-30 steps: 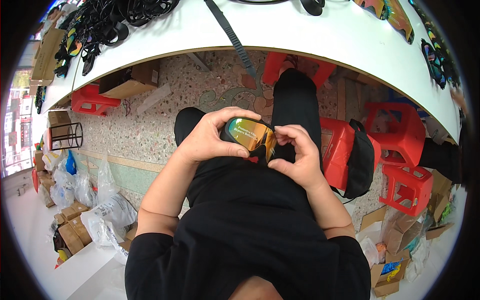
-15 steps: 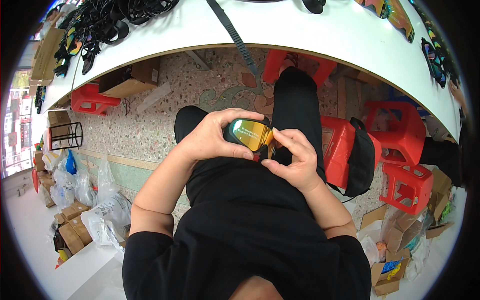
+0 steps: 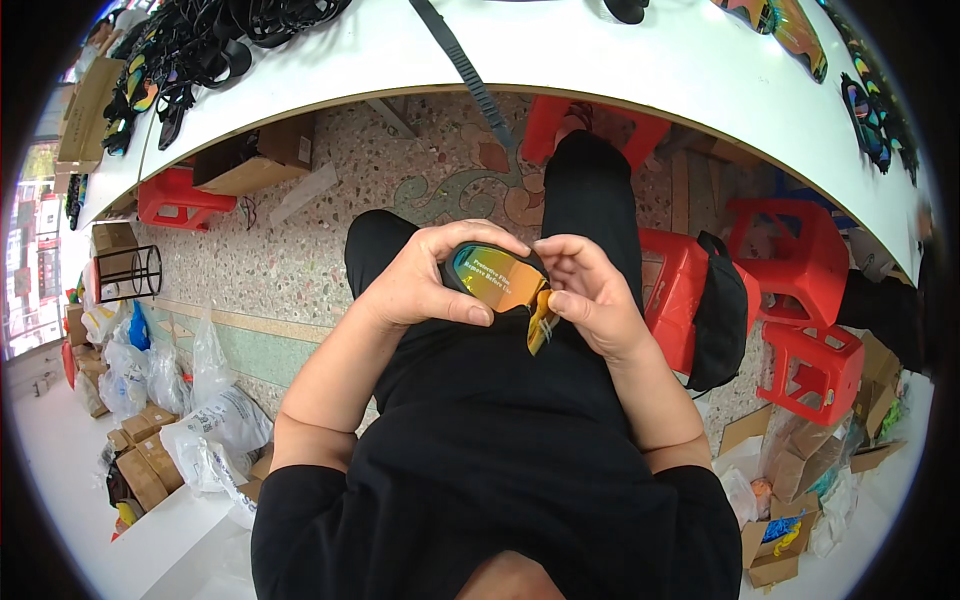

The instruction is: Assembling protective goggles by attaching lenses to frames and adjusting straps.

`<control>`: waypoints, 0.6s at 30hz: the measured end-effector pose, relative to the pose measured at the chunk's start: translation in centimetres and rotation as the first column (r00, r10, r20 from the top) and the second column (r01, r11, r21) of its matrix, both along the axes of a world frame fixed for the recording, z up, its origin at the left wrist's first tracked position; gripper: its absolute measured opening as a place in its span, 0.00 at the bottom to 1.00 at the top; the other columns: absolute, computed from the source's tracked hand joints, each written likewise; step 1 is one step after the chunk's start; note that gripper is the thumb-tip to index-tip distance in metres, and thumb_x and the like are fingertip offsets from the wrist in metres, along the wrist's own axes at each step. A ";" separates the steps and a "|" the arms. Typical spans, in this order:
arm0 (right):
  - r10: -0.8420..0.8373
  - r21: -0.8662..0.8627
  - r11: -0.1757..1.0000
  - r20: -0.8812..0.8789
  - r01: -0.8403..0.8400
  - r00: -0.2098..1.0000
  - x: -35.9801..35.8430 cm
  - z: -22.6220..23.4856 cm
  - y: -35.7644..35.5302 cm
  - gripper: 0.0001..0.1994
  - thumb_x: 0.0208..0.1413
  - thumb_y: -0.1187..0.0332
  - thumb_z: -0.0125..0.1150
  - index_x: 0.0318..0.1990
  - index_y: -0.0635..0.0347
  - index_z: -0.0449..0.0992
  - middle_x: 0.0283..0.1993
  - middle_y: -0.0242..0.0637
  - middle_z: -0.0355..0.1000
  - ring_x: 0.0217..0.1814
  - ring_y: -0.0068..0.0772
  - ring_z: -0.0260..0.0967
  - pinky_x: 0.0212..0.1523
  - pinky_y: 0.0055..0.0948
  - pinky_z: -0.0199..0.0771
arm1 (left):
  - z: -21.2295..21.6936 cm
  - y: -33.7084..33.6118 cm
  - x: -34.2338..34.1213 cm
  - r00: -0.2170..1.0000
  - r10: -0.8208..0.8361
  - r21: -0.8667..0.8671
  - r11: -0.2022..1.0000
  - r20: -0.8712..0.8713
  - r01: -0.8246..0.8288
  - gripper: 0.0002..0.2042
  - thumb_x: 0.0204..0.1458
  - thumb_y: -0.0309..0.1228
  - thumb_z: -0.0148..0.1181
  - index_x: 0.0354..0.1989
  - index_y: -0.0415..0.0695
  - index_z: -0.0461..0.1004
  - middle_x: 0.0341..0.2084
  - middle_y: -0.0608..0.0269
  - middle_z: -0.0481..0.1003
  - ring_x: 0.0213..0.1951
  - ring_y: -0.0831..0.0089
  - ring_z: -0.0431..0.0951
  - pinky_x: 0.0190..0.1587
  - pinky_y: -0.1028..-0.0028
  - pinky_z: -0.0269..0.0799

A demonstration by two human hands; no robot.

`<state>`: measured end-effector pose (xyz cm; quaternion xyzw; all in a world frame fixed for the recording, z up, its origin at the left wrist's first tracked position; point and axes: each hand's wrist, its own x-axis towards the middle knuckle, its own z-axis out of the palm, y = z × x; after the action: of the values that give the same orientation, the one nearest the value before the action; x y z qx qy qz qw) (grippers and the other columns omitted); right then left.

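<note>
Centre of the frame, nearest the camera: the person's dark-clothed torso and both bare forearms rising from the lower edge. The left hand (image 3: 425, 280) is closed around a pair of swim goggles (image 3: 497, 280) with an orange-gold mirrored lens, thumb under the lower rim and fingers curled over the top edge. The right hand (image 3: 590, 300) pinches the right end of the goggles, thumb and forefinger meeting at the frame where a small yellow tab (image 3: 541, 322) hangs down. The goggles sit at mid-frame, held above the lap, lens facing the camera.

Beyond the hands: dark-trousered legs over a speckled terrazzo floor (image 3: 300, 260). Red plastic stools (image 3: 815, 300) stand at right, one bearing a black bag (image 3: 722, 310). Clear bags and cardboard boxes (image 3: 140, 470) lie at lower left.

Farthest, across the top of the frame: a white curved table (image 3: 640, 70), a heap of black goggles (image 3: 200, 50) at its upper left end, a black strap (image 3: 465, 70) hanging over its edge, and further mirrored goggles (image 3: 865, 105) at upper right.
</note>
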<state>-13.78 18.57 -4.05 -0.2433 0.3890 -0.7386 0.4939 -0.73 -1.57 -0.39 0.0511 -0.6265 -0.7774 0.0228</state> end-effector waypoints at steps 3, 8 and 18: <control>0.075 -0.057 0.996 0.184 -0.065 0.980 -0.1 -0.4 -0.1 0.20 0.57 0.75 0.64 0.57 0.64 0.69 0.54 0.37 0.68 0.56 0.27 0.67 0.59 0.29 0.67 | 0.3 0.0 -0.3 1.000 -0.020 0.024 1.000 -0.007 0.020 0.31 0.31 0.31 0.79 0.50 0.41 0.78 0.44 0.63 0.77 0.49 0.72 0.76 0.55 0.72 0.68; 0.100 0.001 0.995 0.294 -0.104 0.951 -0.6 -1.5 0.3 0.20 0.56 0.75 0.65 0.56 0.63 0.70 0.53 0.36 0.68 0.55 0.27 0.67 0.57 0.27 0.68 | 0.4 0.3 -0.4 0.998 -0.016 -0.008 1.000 0.064 0.017 0.31 0.32 0.29 0.79 0.51 0.41 0.77 0.45 0.63 0.76 0.49 0.72 0.76 0.56 0.72 0.68; -0.193 -0.004 0.964 -0.701 0.266 0.687 0.6 -0.7 1.0 0.32 0.39 0.65 0.80 0.54 0.63 0.73 0.45 0.36 0.69 0.42 0.27 0.67 0.46 0.24 0.70 | 1.1 -0.2 -0.9 0.997 0.020 -0.350 0.937 0.070 0.006 0.37 0.33 0.36 0.80 0.56 0.39 0.74 0.51 0.58 0.74 0.54 0.68 0.74 0.60 0.69 0.65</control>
<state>-13.16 19.62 -4.79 -0.4277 0.6087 -0.6287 0.2265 -1.65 -1.72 0.69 0.0768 -0.7550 -0.6511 0.0116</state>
